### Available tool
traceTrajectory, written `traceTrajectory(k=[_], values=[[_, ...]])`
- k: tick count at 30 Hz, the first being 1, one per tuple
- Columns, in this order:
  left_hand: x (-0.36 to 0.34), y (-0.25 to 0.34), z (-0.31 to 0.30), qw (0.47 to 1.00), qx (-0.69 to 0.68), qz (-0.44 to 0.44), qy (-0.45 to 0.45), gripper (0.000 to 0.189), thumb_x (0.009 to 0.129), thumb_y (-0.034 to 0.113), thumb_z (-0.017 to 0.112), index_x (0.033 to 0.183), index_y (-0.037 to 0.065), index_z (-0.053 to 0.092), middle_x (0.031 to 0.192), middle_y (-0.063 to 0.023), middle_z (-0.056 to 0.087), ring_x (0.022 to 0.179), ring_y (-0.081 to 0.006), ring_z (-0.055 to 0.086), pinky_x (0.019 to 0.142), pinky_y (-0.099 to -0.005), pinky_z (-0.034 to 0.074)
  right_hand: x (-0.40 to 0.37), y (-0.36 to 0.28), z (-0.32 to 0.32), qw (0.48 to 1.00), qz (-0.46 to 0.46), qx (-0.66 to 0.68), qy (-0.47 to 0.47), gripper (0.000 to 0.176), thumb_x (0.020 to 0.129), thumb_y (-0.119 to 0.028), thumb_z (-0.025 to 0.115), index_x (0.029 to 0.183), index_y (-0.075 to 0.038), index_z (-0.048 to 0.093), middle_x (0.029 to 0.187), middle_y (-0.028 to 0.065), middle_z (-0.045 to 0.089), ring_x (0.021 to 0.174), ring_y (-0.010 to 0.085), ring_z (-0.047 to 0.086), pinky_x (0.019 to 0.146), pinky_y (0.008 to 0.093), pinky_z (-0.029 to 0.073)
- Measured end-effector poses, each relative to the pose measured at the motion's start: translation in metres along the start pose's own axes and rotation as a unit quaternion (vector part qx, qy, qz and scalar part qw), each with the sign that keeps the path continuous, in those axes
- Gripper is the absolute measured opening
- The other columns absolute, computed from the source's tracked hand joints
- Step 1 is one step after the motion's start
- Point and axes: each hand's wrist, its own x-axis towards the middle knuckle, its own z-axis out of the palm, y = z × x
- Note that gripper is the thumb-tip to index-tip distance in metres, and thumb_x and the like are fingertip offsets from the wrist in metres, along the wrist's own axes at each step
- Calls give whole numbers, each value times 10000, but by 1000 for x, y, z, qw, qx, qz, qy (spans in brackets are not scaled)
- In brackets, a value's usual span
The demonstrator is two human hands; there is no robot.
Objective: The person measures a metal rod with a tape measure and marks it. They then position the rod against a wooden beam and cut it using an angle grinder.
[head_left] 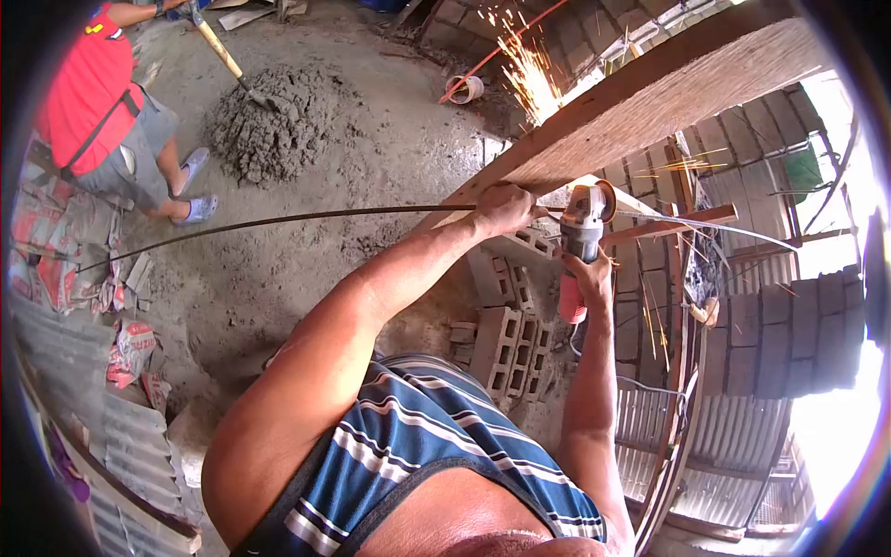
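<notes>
My left hand (506, 210) is closed around a long thin steel bar (325, 216), close beside the underside of a thick wooden beam (640, 88). The bar bends away to the left over the floor, and more of it shows right of the tool. My right hand (589, 275) grips an angle grinder (583, 232) with a grey head and red rear body. Its disc is up against the bar, though the exact contact is hard to make out. Bright sparks (531, 79) spray out beyond the beam, with fainter streaks to the right.
At upper left a person in a red shirt (97, 102) holds a shovel (218, 46) in a heap of wet concrete mix (278, 121). Hollow blocks (506, 348) are stacked below my hands. A white bucket (466, 89) lies near the sparks. Corrugated sheets (139, 455) lie at lower left.
</notes>
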Motion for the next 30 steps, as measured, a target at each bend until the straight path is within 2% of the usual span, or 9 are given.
traceTrajectory(k=[7,9,12,22,25,27,30], values=[[3,-3,6,1000,-24,4,20,465,964,476,628,807,60,762,659,-167,697,643,-356,718,606,-473,564,-9,-8,-3,1000,22,17,-7,520,742,-271,800,1141,37,670,960,109,734,833,169,687,787,327,555],[6,-9,11,1000,-14,8,-8,453,971,529,604,1071,114,758,656,-180,689,627,-360,713,590,-500,554,-7,-3,-5,1000,23,8,-11,528,740,-265,801,1150,39,665,966,110,736,836,172,690,784,326,559],[8,-12,17,1000,-10,-3,-23,441,977,521,599,1116,130,748,660,-182,688,631,-358,715,584,-491,554,-6,3,-4,1000,18,8,-10,523,737,-255,801,1148,37,665,961,108,736,827,177,690,769,325,559],[5,-8,12,1000,-24,5,-7,423,968,502,621,1079,118,758,701,-185,706,682,-355,728,628,-492,565,-9,-10,-3,1000,11,-9,-9,495,735,-276,786,1101,34,668,915,111,731,803,165,686,760,324,553],[5,-5,9,999,-33,3,3,434,963,506,628,1029,101,767,703,-181,709,680,-352,729,627,-486,568,-7,-6,-2,1000,18,-14,-6,490,737,-279,785,1094,35,667,903,108,728,797,166,684,757,324,552],[5,-4,8,1000,-26,-7,-11,483,967,521,606,881,74,769,705,-178,714,695,-361,732,649,-483,580,-6,-3,-2,1000,18,-14,-4,485,737,-280,785,1088,34,668,897,105,727,791,166,681,755,325,551],[4,-4,9,999,-33,-3,0,498,968,533,598,867,77,769,702,-176,713,690,-360,731,652,-483,580,-4,-3,-3,1000,8,2,-15,473,737,-279,788,1075,31,673,894,102,726,785,165,679,752,327,550]])
